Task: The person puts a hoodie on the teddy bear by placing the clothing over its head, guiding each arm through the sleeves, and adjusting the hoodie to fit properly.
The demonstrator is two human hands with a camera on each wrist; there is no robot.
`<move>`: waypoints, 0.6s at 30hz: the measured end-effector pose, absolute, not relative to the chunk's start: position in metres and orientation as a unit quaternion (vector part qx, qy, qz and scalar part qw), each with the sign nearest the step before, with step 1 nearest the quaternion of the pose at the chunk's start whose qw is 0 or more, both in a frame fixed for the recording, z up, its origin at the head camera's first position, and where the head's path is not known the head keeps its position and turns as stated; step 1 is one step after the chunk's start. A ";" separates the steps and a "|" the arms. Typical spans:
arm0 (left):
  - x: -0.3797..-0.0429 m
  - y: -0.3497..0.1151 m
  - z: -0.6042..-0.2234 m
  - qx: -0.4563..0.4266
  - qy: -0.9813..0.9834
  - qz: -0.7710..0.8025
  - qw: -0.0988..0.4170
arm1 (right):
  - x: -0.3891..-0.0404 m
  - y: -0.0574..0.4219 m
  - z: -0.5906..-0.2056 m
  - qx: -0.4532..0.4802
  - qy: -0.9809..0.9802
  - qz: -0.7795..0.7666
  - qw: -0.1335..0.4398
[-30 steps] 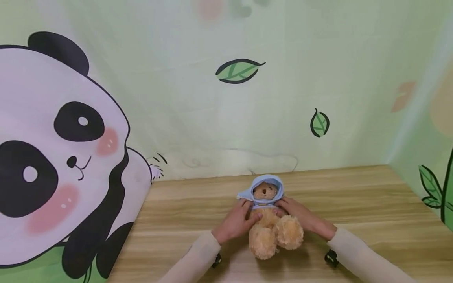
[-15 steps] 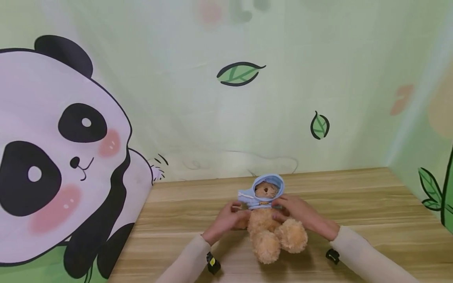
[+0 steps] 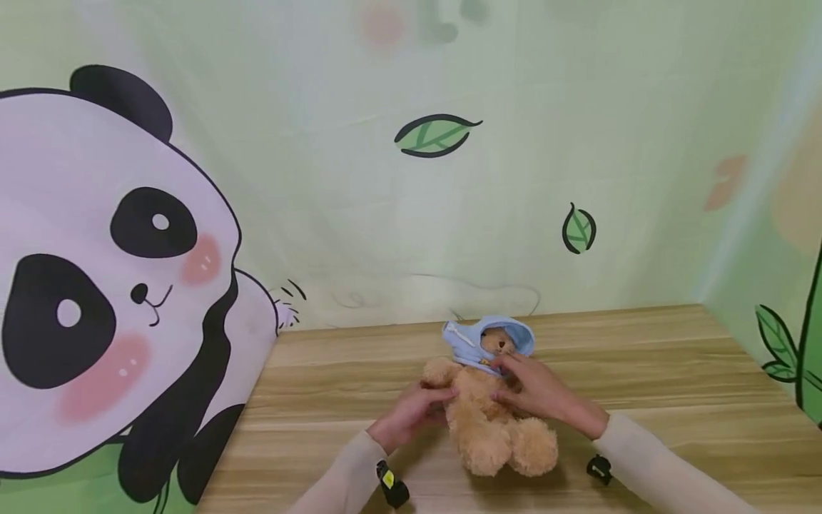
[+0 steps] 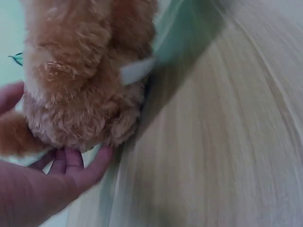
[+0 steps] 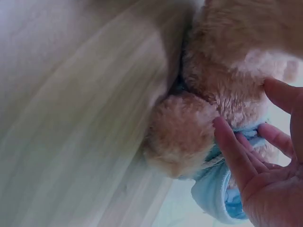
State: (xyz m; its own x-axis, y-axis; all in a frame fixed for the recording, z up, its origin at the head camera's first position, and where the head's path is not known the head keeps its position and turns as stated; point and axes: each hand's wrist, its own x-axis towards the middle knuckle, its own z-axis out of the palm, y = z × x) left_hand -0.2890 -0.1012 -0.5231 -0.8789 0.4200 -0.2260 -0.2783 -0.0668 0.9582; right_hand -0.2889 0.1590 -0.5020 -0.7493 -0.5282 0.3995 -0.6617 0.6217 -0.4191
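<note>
A tan plush teddy bear (image 3: 478, 414) lies on its back on the table, feet toward me. A light blue hoodie (image 3: 467, 343) surrounds its head and reaches its upper chest. One furry arm (image 3: 439, 371) sticks out bare below the hoodie on the left. My left hand (image 3: 411, 414) grips the bear's left-hand side, thumb on the belly, other fingers partly hidden. My right hand (image 3: 546, 392) holds the opposite side, its upper fingers at the hoodie's hem and thumb lower on the belly. In the right wrist view, a rounded paw (image 5: 180, 137) lies beside that hand's fingers.
The wood-grain table (image 3: 334, 371) meets a pale green cloth backdrop (image 3: 334, 214) with a printed panda (image 3: 173, 357). Black devices sit at my left wrist (image 3: 392, 485) and right wrist (image 3: 599, 469). A white tag (image 4: 137, 71) hangs from the bear.
My left hand has left the hoodie and moved down to the bear's side. The hoodie and head have shifted right, and the bare left-hand arm has come into view.
</note>
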 end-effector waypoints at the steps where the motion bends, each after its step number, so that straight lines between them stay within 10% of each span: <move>1: -0.289 -0.102 -0.522 0.054 0.634 0.735 0.234 | -0.289 0.158 -0.503 0.324 -0.896 0.279 0.119; 18: -0.285 -0.093 -0.520 0.110 0.644 0.729 0.203 | -0.284 0.152 -0.494 0.262 -0.837 0.478 0.040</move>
